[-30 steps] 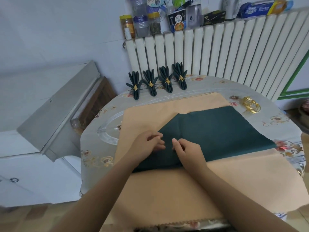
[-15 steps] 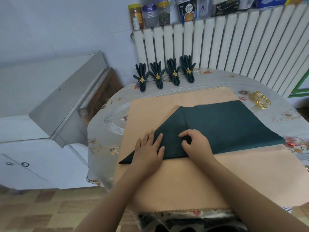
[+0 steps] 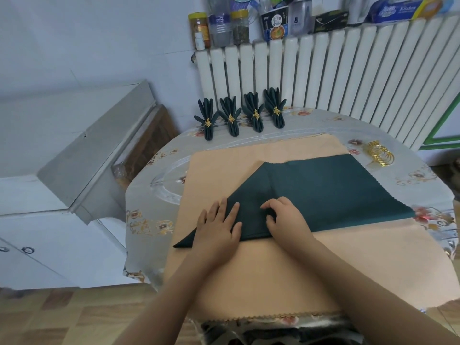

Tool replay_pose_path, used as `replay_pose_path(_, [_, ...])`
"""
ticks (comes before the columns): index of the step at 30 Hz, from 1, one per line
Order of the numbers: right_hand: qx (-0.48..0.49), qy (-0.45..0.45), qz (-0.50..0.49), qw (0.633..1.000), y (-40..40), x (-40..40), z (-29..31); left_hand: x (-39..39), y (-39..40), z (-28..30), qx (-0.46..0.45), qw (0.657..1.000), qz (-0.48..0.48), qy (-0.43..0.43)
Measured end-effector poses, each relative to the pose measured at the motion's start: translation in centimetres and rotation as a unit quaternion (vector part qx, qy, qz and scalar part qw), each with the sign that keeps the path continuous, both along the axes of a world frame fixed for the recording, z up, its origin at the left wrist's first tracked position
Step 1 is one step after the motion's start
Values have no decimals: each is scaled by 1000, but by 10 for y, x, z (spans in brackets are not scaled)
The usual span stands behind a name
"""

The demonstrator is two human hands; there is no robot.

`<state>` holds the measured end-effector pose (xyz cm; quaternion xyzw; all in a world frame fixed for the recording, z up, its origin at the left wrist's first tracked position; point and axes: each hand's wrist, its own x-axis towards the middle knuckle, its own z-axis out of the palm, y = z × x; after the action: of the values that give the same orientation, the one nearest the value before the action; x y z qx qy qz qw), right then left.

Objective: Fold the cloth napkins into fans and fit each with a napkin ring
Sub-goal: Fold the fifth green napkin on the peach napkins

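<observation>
A dark green cloth napkin (image 3: 323, 192) lies folded into a triangle on a beige cloth (image 3: 249, 275) covering the table. My left hand (image 3: 219, 232) presses flat on the napkin's left part, fingers straight and spread. My right hand (image 3: 286, 217) rests on the napkin's near fold with curled fingers pinching the cloth. Several finished green fans (image 3: 241, 115) with gold rings stand in a row at the table's far edge. A pile of loose gold napkin rings (image 3: 379, 155) lies at the far right.
The round table (image 3: 149, 220) has a floral cover. A white radiator (image 3: 348, 78) stands behind it, with jars and boxes (image 3: 224, 28) on top. A grey cabinet (image 3: 94, 150) stands to the left. Wooden floor (image 3: 62, 319) shows below.
The napkin's left corner went from tucked under my hands to laid out as a flat point. My left hand opened and flattened on it. The view shifted slightly.
</observation>
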<state>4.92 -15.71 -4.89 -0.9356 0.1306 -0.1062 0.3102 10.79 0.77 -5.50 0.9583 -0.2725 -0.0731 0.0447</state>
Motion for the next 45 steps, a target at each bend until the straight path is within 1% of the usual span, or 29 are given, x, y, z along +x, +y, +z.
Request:
replay_pose_path(1, [-34, 12, 7, 999, -2, -3, 2, 0, 0, 0, 3, 1000, -2, 0])
replay_pose_path(3, [-138, 20, 16, 990, -8, -11, 0, 2, 0, 0, 8, 1000, -3, 2])
replay_pose_path(5, [-179, 11, 8, 984, -13, -22, -3, 3, -1, 1, 14, 1000, -2, 15])
replay_pose_path(7, [-187, -22, -19, 982, -15, -31, -11, 2, -2, 3, 24, 999, 1, 33])
replay_pose_path(11, [-191, -26, -37, 980, -16, -38, -16, 0, -17, 10, 38, 998, 2, 50])
replay_pose_path(15, [-192, -35, -30, 980, -15, -36, -16, 19, -53, 11, 27, 996, -73, 49])
replay_pose_path(17, [-191, -40, -28, 980, -17, -36, -16, 38, -75, 10, 26, 995, -90, 41])
replay_pose_path(20, [-175, -28, -11, 984, -20, -34, -16, 63, -102, 10, 15, 996, -83, 41])
replay_pose_path(22, [-175, -39, -2, 984, -21, -32, -16, 72, -111, 8, 1, 997, -66, 36])
replay_pose_path(25, [-193, -43, 2, 980, -25, -31, -16, 74, -119, 1, -16, 999, -45, 8])
replay_pose_path(27, [-204, -40, 24, 978, -28, -31, -15, 73, -118, -1, -26, 999, -43, -3])
replay_pose_path(29, [-209, -13, 66, 975, -35, -30, -9, 73, -118, -3, -34, 998, -43, -9])
replay_pose_path(31, [-173, 31, 104, 979, -45, -25, 2, 74, -118, -5, -40, 998, -41, -9])
replay_pose_path(32, [-160, 30, 104, 981, -51, -20, 5, 75, -119, -6, -42, 998, -39, -9])
replay_pose_path(34, [-154, 9, 85, 984, -63, -8, 11, 73, -119, -7, -46, 998, -39, -6])
replay_pose_path(37, [-186, 14, 37, 982, -93, 24, 11, 73, -119, -8, -56, 998, -36, -6])
replay_pose_path(38, [-205, 30, 15, 978, -106, 37, 9, 72, -119, -9, -61, 997, -36, -6])
replay_pose_path(41, [-237, 129, -53, 961, -147, 74, 9, 74, -119, -9, -72, 997, -34, -15])
replay_pose_path(43, [-225, 190, -68, 953, -168, 91, 12, 74, -119, -9, -79, 996, -33, -17])
replay_pose_path(45, [-230, 223, -64, 945, -182, 104, 17, 74, -120, -9, -80, 996, -31, -19])
